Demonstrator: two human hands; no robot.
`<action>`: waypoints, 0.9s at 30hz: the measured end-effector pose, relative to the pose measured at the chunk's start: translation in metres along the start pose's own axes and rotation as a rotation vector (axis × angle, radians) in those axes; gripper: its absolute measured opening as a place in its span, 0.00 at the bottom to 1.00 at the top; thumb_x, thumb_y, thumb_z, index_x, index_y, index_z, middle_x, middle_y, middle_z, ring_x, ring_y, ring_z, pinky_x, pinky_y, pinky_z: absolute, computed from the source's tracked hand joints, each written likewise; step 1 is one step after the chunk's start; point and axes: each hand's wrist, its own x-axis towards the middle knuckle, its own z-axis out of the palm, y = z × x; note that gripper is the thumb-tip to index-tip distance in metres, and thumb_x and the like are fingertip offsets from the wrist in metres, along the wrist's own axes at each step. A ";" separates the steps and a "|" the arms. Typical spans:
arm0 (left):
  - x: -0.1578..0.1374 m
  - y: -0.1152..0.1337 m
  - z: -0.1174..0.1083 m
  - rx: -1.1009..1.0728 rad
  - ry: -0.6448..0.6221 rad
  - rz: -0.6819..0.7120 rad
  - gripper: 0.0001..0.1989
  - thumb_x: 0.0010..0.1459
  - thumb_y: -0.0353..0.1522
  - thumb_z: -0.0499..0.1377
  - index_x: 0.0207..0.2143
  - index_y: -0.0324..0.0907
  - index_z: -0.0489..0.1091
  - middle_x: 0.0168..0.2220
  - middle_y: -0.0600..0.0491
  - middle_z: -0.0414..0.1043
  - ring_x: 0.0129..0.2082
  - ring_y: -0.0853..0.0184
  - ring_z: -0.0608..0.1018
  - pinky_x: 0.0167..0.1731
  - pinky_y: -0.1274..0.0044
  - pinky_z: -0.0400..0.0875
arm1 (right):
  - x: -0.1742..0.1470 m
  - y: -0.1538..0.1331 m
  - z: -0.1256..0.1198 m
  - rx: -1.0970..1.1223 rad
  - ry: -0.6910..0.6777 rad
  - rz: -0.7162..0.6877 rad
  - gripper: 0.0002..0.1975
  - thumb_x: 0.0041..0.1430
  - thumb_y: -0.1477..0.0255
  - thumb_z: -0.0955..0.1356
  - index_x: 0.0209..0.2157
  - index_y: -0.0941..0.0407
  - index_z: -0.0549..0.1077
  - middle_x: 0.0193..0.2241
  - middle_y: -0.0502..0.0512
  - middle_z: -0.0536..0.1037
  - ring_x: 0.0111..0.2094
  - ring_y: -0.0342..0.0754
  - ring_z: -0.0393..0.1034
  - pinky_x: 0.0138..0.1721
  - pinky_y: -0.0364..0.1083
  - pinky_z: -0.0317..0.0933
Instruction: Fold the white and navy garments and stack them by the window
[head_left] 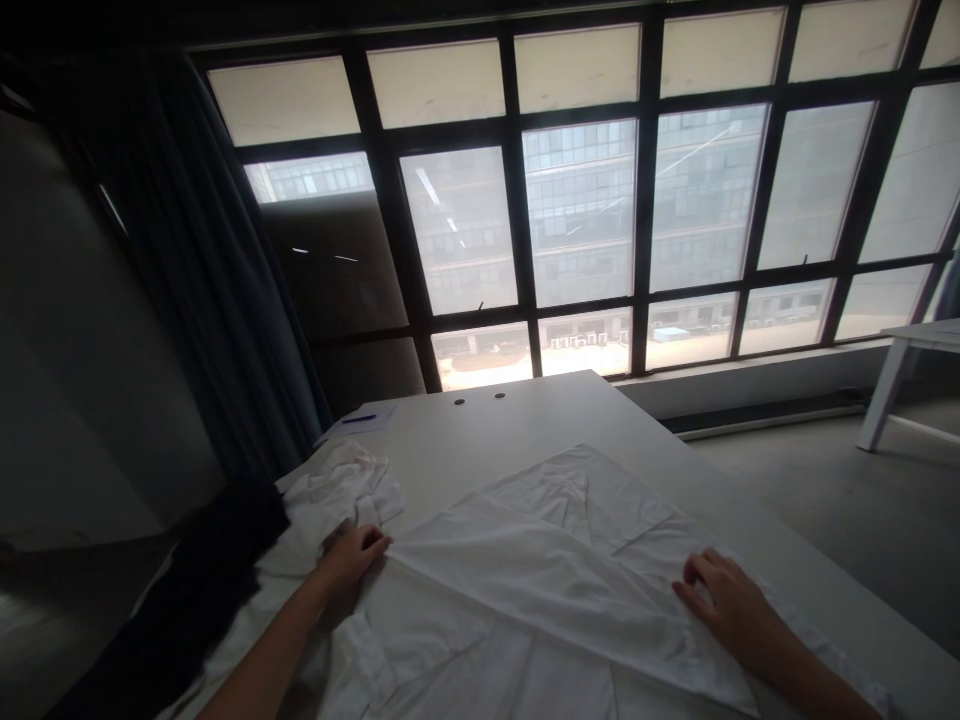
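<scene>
A white garment (525,570), likely a shirt, lies spread over the white table, with folds running across it. At its left edge my left hand (356,555) is closed, pinching the cloth between thumb and fingertips; creases fan out from that pinch. Over the garment's right side is my right hand (724,600), its fingers loosely bent and the thumb apart from them, with no cloth visible between. Beside my left hand sits a crumpled heap of white cloth (345,490). Dark cloth (202,590) lies left of my left forearm.
The white table (480,440) reaches toward a large window wall and has two round dark-rimmed holes near its far end. A pen (358,418) lies on paper at the far left corner. A dark curtain (217,270) hangs at left; another table (892,380) stands right.
</scene>
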 end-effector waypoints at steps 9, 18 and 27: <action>-0.008 0.002 0.000 0.088 -0.016 0.020 0.12 0.57 0.43 0.56 0.31 0.45 0.72 0.30 0.52 0.78 0.34 0.59 0.79 0.37 0.73 0.68 | -0.002 -0.005 -0.006 0.214 -0.099 0.024 0.13 0.66 0.60 0.61 0.34 0.52 0.69 0.32 0.56 0.80 0.35 0.52 0.75 0.38 0.47 0.62; 0.003 0.072 0.032 0.212 0.013 0.279 0.11 0.57 0.28 0.56 0.41 0.46 0.74 0.46 0.49 0.74 0.49 0.58 0.74 0.53 0.70 0.62 | -0.001 -0.050 -0.010 0.112 0.093 -0.236 0.08 0.66 0.68 0.62 0.36 0.53 0.71 0.37 0.59 0.76 0.40 0.54 0.71 0.45 0.52 0.63; 0.045 0.149 0.101 0.192 -0.100 0.344 0.14 0.65 0.31 0.53 0.49 0.47 0.74 0.47 0.49 0.75 0.43 0.64 0.77 0.46 0.76 0.68 | -0.031 -0.116 -0.010 0.124 -0.381 -0.381 0.05 0.53 0.71 0.72 0.32 0.54 0.72 0.36 0.53 0.78 0.40 0.51 0.71 0.44 0.48 0.61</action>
